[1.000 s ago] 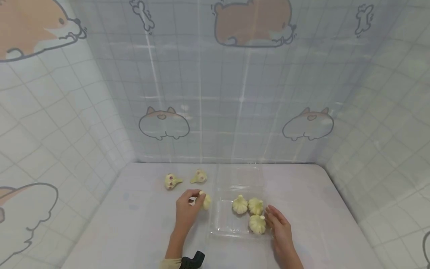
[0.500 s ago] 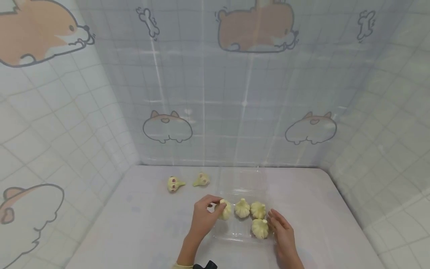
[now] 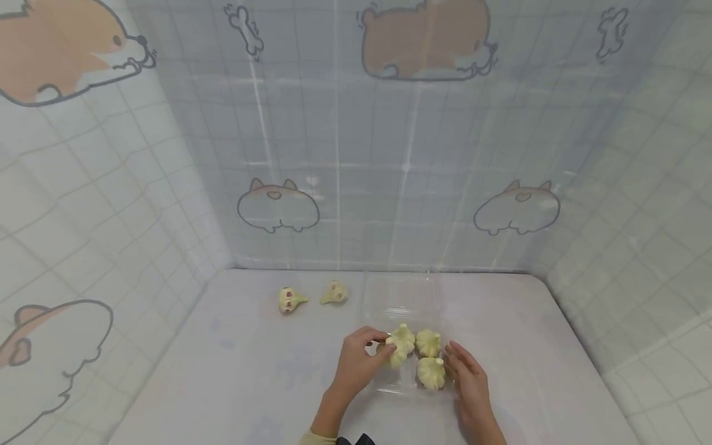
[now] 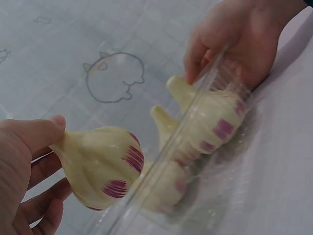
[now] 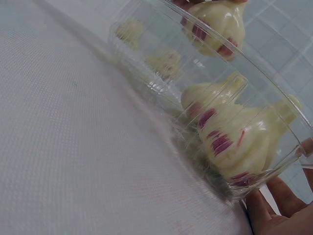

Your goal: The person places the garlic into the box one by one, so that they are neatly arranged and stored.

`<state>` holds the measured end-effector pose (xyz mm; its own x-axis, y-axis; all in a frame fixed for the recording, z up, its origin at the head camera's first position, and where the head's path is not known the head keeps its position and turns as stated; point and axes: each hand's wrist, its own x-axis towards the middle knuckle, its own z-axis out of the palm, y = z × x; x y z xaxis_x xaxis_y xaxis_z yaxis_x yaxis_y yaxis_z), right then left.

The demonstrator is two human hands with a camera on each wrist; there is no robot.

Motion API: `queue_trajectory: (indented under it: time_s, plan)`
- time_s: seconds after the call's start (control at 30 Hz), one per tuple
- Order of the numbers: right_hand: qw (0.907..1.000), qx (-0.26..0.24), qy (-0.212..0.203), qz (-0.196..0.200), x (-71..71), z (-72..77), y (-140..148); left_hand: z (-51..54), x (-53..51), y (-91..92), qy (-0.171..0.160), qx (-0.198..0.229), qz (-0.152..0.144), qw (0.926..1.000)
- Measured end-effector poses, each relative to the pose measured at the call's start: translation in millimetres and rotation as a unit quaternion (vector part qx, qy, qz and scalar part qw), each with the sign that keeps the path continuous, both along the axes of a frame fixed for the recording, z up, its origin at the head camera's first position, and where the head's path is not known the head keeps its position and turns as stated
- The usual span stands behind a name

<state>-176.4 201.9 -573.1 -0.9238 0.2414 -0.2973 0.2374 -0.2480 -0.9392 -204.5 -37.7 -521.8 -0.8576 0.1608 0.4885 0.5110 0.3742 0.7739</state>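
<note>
My left hand [image 3: 358,363] pinches a pale garlic bulb [image 4: 100,164] with purple patches by its stem end. In the left wrist view the bulb hangs at the near wall of a clear plastic box [image 5: 274,78], above its floor. Several garlic bulbs are in the box, among them a front right bulb [image 3: 431,373] and a back right bulb [image 3: 428,342]. The held bulb partly covers a third bulb [image 3: 405,337] in the head view. My right hand [image 3: 469,386] rests against the box's right side, fingers fairly straight and touching the outer wall.
Two more garlic bulbs lie on the white table [image 3: 250,371] at the back left: a purple-patched one [image 3: 289,300] and a paler one [image 3: 335,293]. Behind the box its clear lid [image 3: 397,290] lies folded back. Tiled curtains with cartoon dogs surround the table.
From left of the box, my left hand has carried the garlic bulb rightward over it, close to the bulbs inside. My right hand has stayed at the box's right side.
</note>
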Motion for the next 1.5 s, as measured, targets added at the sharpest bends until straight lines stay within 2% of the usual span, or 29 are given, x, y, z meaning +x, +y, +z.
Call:
queue_trajectory:
  time_s: [0.27, 0.63, 1.07, 1.5]
  plan:
    - [1.0, 0.003, 0.007, 0.002, -1.8, 2.3, -1, -4.6, -2.5, 7.8, 0.002, -0.015, -0.019, 0.9997]
    - [0.9999, 0.004, 0.011, -0.004, -0.4, 0.8, -1, -10.5, -3.9, 17.2, -0.03, -0.044, -0.037, 0.9979]
    - [0.999, -0.021, 0.032, -0.021, -0.2, -2.1, -2, -19.1, -6.6, 22.1, -0.053, -0.082, -0.046, 0.9941]
    - [0.9995, -0.002, 0.032, -0.007, -2.9, -3.4, -1, -20.8, -9.7, 21.5, -0.063, -0.091, -0.051, 0.9925]
